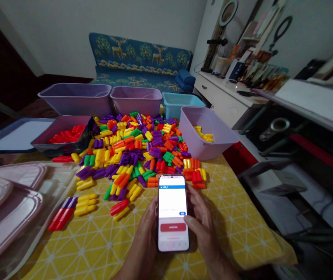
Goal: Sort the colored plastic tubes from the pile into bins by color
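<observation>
Screen lettering on phone [172,202] and print on dark blue box [237,71] too blurred to read.

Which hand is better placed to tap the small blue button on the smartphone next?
Probably the right hand: its thumb reaches over the right edge of the smartphone, with the tip close to the blue button. The thumb of the left hand lies along the opposite edge, farther away.

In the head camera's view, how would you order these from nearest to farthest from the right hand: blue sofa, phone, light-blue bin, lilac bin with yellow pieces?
1. Phone: touching the right hand.
2. Lilac bin with yellow pieces: ahead, on the right.
3. Light-blue bin: farther back, near the middle.
4. Blue sofa: farthest, against the wall.
</observation>
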The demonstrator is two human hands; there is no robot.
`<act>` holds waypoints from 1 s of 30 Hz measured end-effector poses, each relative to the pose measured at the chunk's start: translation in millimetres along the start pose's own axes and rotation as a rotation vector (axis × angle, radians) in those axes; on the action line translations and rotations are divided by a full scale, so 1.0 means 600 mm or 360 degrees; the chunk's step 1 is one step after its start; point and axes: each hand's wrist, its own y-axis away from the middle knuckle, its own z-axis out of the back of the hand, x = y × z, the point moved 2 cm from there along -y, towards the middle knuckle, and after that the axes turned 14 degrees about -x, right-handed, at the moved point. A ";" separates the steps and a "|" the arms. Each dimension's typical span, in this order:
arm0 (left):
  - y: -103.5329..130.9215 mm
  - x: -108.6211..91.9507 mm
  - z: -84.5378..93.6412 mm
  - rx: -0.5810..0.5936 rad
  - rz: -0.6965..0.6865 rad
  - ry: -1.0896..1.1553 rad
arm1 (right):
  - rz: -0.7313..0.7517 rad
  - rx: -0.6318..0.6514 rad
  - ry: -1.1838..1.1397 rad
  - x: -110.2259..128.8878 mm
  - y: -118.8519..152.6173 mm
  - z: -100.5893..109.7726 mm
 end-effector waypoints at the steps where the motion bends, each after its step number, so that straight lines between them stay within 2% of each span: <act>1: 0.001 0.000 -0.001 -0.0007 0.0005 0.0007 | -0.0008 -0.0007 0.0009 0.000 0.000 -0.001; 8: 0.005 0.001 -0.001 -0.0075 -0.0006 -0.0015 | -0.0058 -0.0076 0.0059 0.003 -0.001 -0.005; 14: -0.004 0.002 0.007 0.0023 0.0025 -0.0011 | -0.0017 0.0019 -0.0020 -0.001 0.002 0.000; 19: -0.010 0.005 0.015 -0.0031 0.0052 0.0050 | -0.0039 0.0012 -0.0030 -0.007 0.004 0.003; 24: -0.017 0.004 0.024 0.0004 0.0000 0.0025 | -0.0062 0.0010 -0.0032 -0.008 0.005 0.001; 30: -0.005 0.004 0.014 -0.0022 0.0075 0.0067 | -0.0069 0.0068 -0.0030 -0.003 0.006 -0.001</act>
